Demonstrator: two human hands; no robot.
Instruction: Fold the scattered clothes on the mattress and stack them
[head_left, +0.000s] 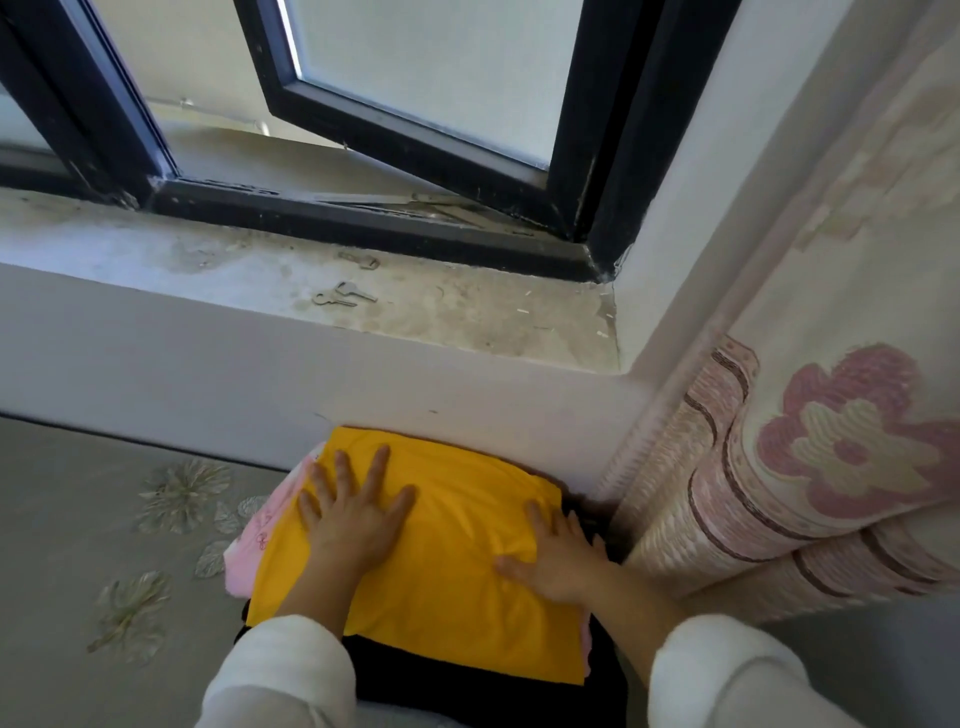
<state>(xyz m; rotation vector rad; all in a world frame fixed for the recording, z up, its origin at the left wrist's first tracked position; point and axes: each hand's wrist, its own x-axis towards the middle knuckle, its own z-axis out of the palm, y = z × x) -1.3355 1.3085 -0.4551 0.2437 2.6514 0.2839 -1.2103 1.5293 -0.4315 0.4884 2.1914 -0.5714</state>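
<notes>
L hand (353, 519), R hand (558, 560) pressing flat on yellow garment (457, 582), atop clothes stack (441, 680)

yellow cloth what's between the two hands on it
Only the bare, slightly wrinkled yellow cloth lies between the left hand and the right hand, as the head view shows.

A dark-framed window (426, 73) stands open above a stained concrete sill (208, 260), where keys (343, 297) lie. Below runs a white wall (208, 374); a flowered pink curtain (831, 441) hangs beside it, in daylight.
</notes>
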